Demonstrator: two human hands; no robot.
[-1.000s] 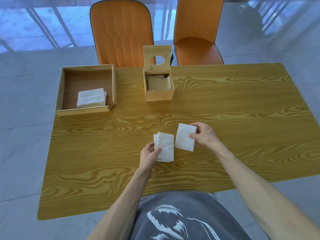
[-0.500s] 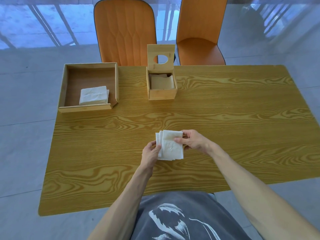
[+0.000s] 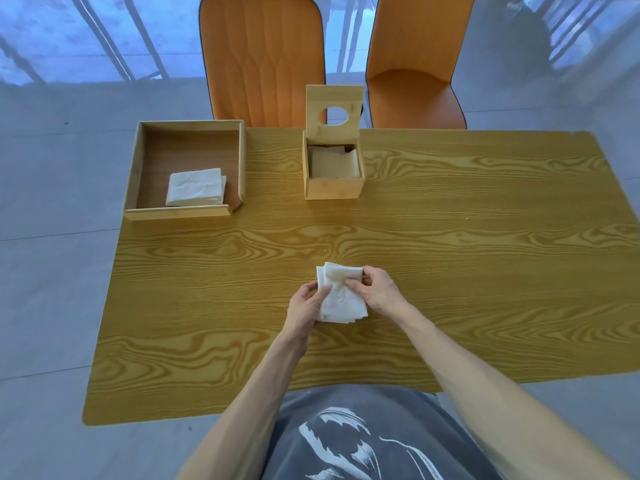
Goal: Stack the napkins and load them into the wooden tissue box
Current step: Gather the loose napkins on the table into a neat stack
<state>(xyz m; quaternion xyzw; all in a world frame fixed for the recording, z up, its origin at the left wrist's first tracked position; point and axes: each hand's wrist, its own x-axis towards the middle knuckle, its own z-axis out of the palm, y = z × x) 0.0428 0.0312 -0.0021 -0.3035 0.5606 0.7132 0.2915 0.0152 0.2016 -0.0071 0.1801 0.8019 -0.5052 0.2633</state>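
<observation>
Napkins (image 3: 341, 294), white and folded, sit in a small uneven stack between both hands near the front middle of the wooden worktop (image 3: 485, 254). The left hand (image 3: 306, 306) cups the stack's left edge, fingers curled under and thumb on top. The right hand (image 3: 375, 289) pinches the upper right part, thumb lying across the top sheet and fingers closed behind it. The sheets are not squared up; corners of the lower ones peek out along the top left and the bottom edge.

Further back, at the far edge of the worktop, stands the wooden tissue box (image 3: 334, 183) with its lid (image 3: 334, 110) tipped upright, a round hole cut through it. Some napkins already lie inside. Well to the left of it is a shallow wooden tray (image 3: 188, 211) holding another pile of white napkins (image 3: 195, 187) in its front part. Two orange chairs (image 3: 263, 60) stand behind the worktop.
</observation>
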